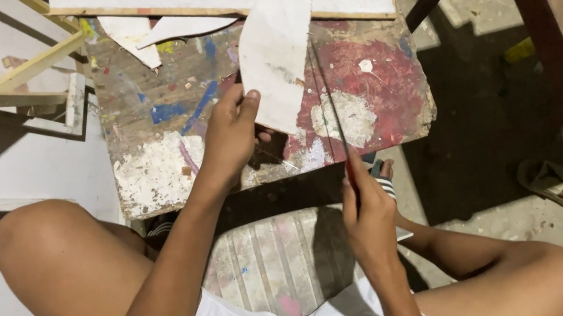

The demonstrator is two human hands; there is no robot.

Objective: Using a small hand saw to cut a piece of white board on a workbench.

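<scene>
I see a white sheet (273,53), ragged-edged and smudged grey, lying on a paint-splashed board (153,124). My left hand (229,135) presses its lower edge flat, fingers together. My right hand (367,219) is closed around a thin blade (331,102) running along the sheet's right edge.

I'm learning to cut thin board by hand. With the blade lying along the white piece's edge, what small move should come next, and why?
Probably draw the blade back along the right edge of the white piece. The right hand grips its red handle, the blade lies against that edge, and the left hand pins the piece's lower end on the paint-stained board.
</scene>
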